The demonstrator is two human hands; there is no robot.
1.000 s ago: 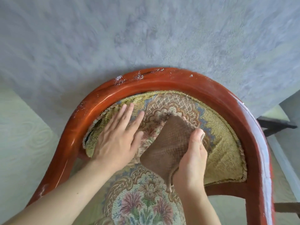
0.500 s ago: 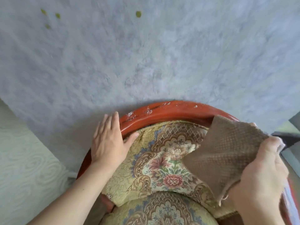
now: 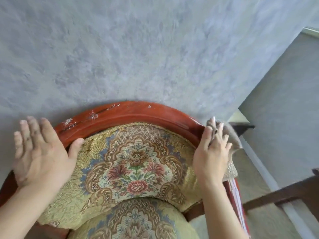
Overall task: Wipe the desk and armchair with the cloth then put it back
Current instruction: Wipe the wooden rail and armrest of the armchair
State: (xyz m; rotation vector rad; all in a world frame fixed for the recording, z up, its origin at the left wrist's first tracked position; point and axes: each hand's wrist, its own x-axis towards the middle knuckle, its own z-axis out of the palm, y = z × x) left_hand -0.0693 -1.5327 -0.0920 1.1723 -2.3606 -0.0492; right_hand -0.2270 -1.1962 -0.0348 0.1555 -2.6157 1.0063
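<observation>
- Cloth (image 3: 232, 138), brown and waffle-textured, lies draped over the right end of the armchair's curved red wooden rail (image 3: 131, 116), bunched under the right hand, likely so the wipe can follow the curve of the wood.
- Right hand (image 3: 211, 152) clamps the cloth against the rail, thumb on the inner edge beside the upholstery, fingers (image 3: 222, 135) curled over the top; the grasp is narrow, closed around fabric and wood together.
- Left hand (image 3: 39, 152) holds nothing: palm flat, fingers spread wide over the rail's left end, thumb touching the floral backrest (image 3: 136, 168), seemingly to steady the chair.
- Rail's middle shows pale chips and specks (image 3: 69, 121), probably still to be wiped.
- Desk is not in view.
</observation>
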